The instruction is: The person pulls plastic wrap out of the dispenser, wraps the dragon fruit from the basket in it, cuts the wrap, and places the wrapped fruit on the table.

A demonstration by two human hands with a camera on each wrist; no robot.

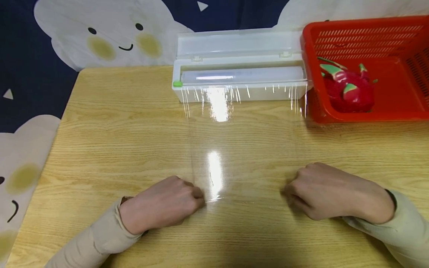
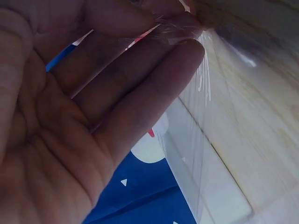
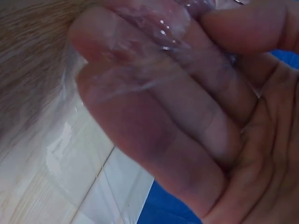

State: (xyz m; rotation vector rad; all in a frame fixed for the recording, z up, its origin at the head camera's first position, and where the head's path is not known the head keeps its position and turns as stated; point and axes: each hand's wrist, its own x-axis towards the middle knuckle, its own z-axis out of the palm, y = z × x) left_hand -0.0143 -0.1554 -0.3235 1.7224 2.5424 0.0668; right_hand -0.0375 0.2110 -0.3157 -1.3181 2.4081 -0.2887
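A sheet of clear cling film (image 1: pixel 241 160) stretches over the table from a white dispenser box (image 1: pixel 241 95) at the back. Its lid (image 1: pixel 234 44) is raised, showing the film roll (image 1: pixel 241 75) inside. My left hand (image 1: pixel 164 203) pinches the sheet's near left corner between thumb and fingers. At the near right corner, my right hand (image 1: pixel 321 193) pinches the film the same way. Wrinkled film lies across the fingers (image 3: pixel 140 84) in the right wrist view. In the left wrist view, film strands (image 2: pixel 203 79) run off the fingertips.
A red plastic basket (image 1: pixel 375 119) stands at the back right beside the dispenser, with a dragon fruit (image 1: pixel 352 91) in it. A green slider (image 1: pixel 177 84) sits at the dispenser's left end. Patterned cloth (image 1: pixel 110 33) hangs behind the wooden table (image 1: pixel 127 126).
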